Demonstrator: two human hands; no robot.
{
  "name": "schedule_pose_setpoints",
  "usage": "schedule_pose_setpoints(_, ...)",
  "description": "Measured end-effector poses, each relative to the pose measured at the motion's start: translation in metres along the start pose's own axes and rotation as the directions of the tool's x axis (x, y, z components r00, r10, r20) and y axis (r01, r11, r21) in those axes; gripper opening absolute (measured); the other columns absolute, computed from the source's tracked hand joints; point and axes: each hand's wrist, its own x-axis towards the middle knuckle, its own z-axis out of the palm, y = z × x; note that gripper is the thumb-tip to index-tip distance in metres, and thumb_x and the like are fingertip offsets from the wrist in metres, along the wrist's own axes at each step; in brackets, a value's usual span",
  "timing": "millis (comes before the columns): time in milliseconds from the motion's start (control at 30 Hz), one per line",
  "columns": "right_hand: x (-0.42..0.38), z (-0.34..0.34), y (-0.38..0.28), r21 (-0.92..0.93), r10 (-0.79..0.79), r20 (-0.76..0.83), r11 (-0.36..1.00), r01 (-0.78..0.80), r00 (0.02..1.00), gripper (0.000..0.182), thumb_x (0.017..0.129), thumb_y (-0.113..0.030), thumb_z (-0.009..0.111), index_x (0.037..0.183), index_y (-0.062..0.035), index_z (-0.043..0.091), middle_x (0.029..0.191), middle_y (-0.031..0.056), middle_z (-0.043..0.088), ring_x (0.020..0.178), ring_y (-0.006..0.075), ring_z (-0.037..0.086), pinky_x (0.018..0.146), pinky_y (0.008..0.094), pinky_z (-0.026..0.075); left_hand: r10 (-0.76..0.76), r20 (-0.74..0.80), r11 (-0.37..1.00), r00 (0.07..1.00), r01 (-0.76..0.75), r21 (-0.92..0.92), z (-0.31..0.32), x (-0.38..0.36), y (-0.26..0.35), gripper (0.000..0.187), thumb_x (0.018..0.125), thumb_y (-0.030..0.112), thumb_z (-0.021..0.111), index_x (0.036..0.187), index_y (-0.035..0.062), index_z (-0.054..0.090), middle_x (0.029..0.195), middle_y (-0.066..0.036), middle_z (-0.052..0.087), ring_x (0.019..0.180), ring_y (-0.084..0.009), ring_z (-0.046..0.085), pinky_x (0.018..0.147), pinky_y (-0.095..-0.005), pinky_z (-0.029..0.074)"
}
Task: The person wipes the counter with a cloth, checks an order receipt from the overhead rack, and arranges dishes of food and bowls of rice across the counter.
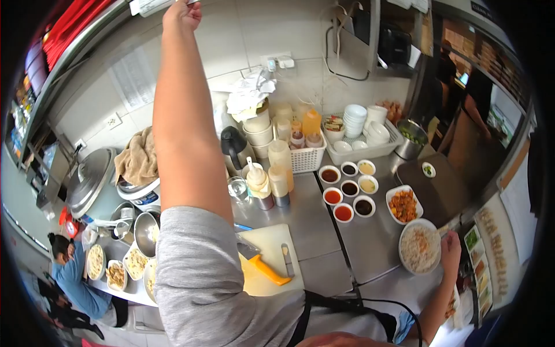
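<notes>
Left hand (189,15) raised, right hand (451,253) at rice bowl (419,248), sauce cups (349,188)

Bright overall, dimmer at upper right, with strong fisheye bending and black corners.

This looks like a commercial kitchen, probably a restaurant's — the steel counter (315,269) carries a cutting board (272,234) with a yellow-handled knife (269,272), squeeze bottles (280,157), many small sauce cups (332,196) and stacked white bowls (354,118). A bowl of rice (420,248) sits near a dish of diced food (404,205) — and other people, one in blue (84,283), are in the background.
</notes>
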Motion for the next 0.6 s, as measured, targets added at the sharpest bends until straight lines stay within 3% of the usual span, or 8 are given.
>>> schedule_pose_setpoints(33,-0.006,0.004,-0.005,-0.050,-0.044,-0.006,0.998,0.043,0.999,0.025,0.074,-0.005,0.048,0.098,-0.0002,0.047,0.071,0.0073,0.048,0.065,0.0151,0.048,0.062,0.0250,0.040,0.034,0.032,0.998,0.999,-0.035,0.057,-0.003,-0.010,-0.008,0.015,0.078,0.012,0.052,0.085,0.0013,0.044,0.073,-0.008,0.050,0.061,-0.0149,0.050,0.046,-0.0221,0.038)
schedule_pose_setpoints(167,-0.028,0.023,-0.082,0.423,-0.028,0.149,0.905,-0.038,0.988,0.023,0.079,-0.010,0.050,0.101,-0.0010,0.049,0.091,0.0032,0.053,0.082,0.0099,0.049,0.074,0.0221,0.040,0.045,0.258,0.966,0.965,-0.108,0.236,0.000,-0.132,-0.094,0.017,0.073,0.010,0.052,0.084,0.0007,0.044,0.064,-0.005,0.050,0.053,-0.0136,0.051,0.044,-0.0209,0.038)
schedule_pose_setpoints(267,-0.051,0.056,-0.121,0.690,-0.088,0.319,0.704,-0.168,0.944,0.033,0.079,-0.011,0.052,0.110,-0.0043,0.043,0.091,0.0043,0.052,0.081,0.0088,0.049,0.073,0.0225,0.041,-0.156,0.424,0.877,0.892,-0.073,0.475,-0.016,-0.275,-0.202,0.012,0.068,0.009,0.056,0.070,0.0043,0.045,0.055,-0.005,0.051,0.048,-0.0114,0.049,0.045,-0.0222,0.038)
schedule_pose_setpoints(300,-0.058,0.064,-0.136,0.728,-0.125,0.380,0.651,-0.213,0.917,0.042,0.078,-0.011,0.054,0.116,-0.0054,0.036,0.091,0.0041,0.051,0.079,0.0092,0.050,0.071,0.0231,0.041,-0.272,0.524,0.704,0.807,-0.205,0.680,-0.034,-0.318,-0.244,0.011,0.073,0.012,0.051,0.068,0.0063,0.044,0.055,-0.003,0.051,0.046,-0.0088,0.044,0.045,-0.0217,0.036)
schedule_pose_setpoints(333,-0.066,0.079,-0.140,0.755,-0.105,0.399,0.601,-0.262,0.911,0.049,0.076,-0.011,0.055,0.119,-0.0059,0.032,0.090,0.0048,0.050,0.078,0.0089,0.049,0.071,0.0232,0.042,-0.388,0.456,0.788,0.801,0.032,0.614,-0.035,-0.385,-0.259,0.010,0.074,0.013,0.050,0.069,0.0071,0.044,0.056,-0.003,0.051,0.045,-0.0091,0.044,0.045,-0.0227,0.037)
schedule_pose_setpoints(433,-0.094,0.119,-0.134,0.762,0.159,0.449,0.445,-0.470,0.879,0.052,0.074,-0.009,0.055,0.119,-0.0051,0.030,0.093,0.0076,0.051,0.078,0.0100,0.051,0.070,0.0252,0.043,-0.725,0.350,0.683,0.593,0.556,0.473,-0.059,-0.514,-0.322,0.014,0.070,0.002,0.052,0.071,0.0043,0.039,0.058,-0.003,0.046,0.045,-0.0121,0.048,0.041,-0.0229,0.037)
schedule_pose_setpoints(500,-0.104,0.136,-0.122,0.715,0.345,0.472,0.388,-0.582,0.811,0.051,0.074,-0.008,0.053,0.119,-0.0045,0.029,0.093,0.0102,0.052,0.078,0.0107,0.052,0.068,0.0257,0.044,-0.782,0.312,0.618,0.539,0.608,0.498,-0.076,-0.568,-0.350,0.013,0.071,0.002,0.051,0.071,0.0048,0.039,0.058,-0.002,0.045,0.051,-0.0125,0.050,0.044,-0.0241,0.039)
schedule_pose_setpoints(600,-0.112,0.159,-0.074,0.549,0.349,0.517,0.565,-0.616,0.782,0.051,0.074,-0.006,0.048,0.121,-0.0060,0.027,0.092,0.0151,0.055,0.076,0.0181,0.055,0.068,0.0303,0.044,-0.621,0.455,0.734,0.638,0.270,0.623,-0.107,-0.603,-0.394,0.018,0.070,0.004,0.053,0.086,0.0029,0.045,0.073,-0.010,0.054,0.065,-0.0166,0.054,0.055,-0.0277,0.041)
